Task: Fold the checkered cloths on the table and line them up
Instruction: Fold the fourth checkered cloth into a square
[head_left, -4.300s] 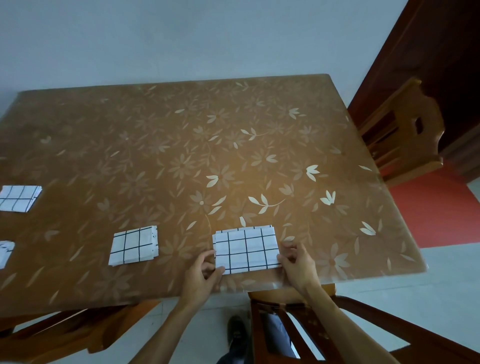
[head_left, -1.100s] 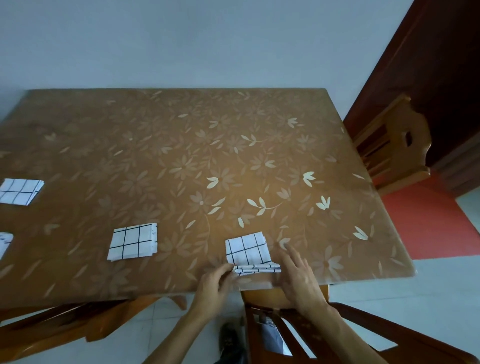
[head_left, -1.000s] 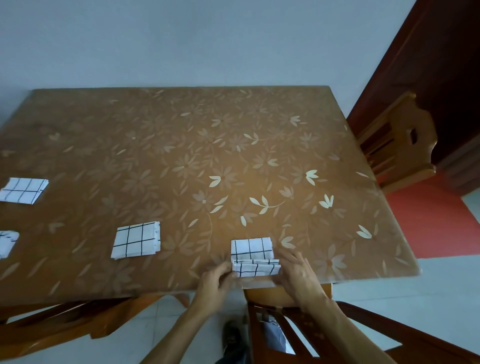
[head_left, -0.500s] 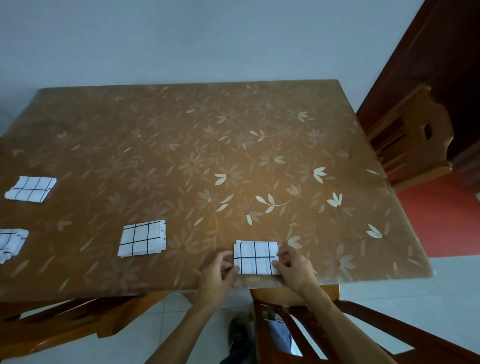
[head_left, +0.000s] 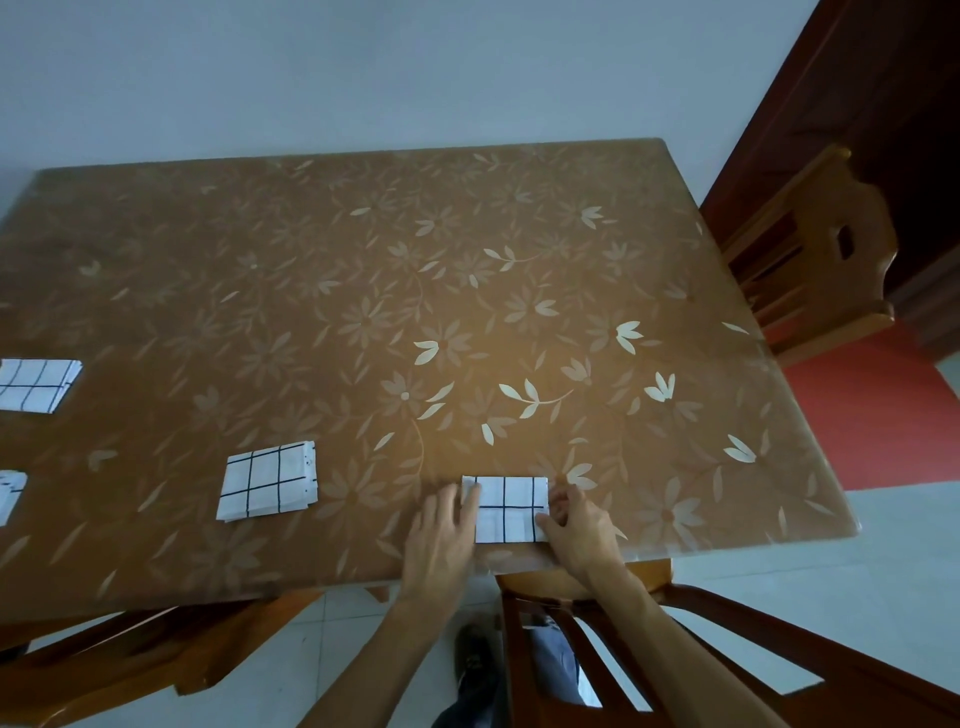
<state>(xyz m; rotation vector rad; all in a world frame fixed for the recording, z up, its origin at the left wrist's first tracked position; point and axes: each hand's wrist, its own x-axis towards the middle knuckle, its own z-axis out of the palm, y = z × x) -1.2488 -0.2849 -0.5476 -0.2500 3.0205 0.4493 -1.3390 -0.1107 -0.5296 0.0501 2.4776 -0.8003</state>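
A small folded white cloth with black checks (head_left: 509, 509) lies flat near the table's front edge. My left hand (head_left: 441, 535) rests on its left edge with fingers spread flat. My right hand (head_left: 576, 525) presses its right edge with curled fingers. A second folded checkered cloth (head_left: 267, 480) lies to the left along the same front strip. Two more folded cloths sit at the far left: one farther back (head_left: 36, 384), and one cut off by the frame edge (head_left: 8, 493).
The brown floral table (head_left: 467, 291) reaches a wall at the back. One wooden chair (head_left: 810, 260) stands at the right side, another chair (head_left: 675, 665) is below the front edge by my legs, and a third chair (head_left: 130, 660) is at the lower left.
The cloth under my hands went from a wide rectangle to a small folded packet lying flat. Both hands stayed at its two sides, and my left hand now lies flatter on it.
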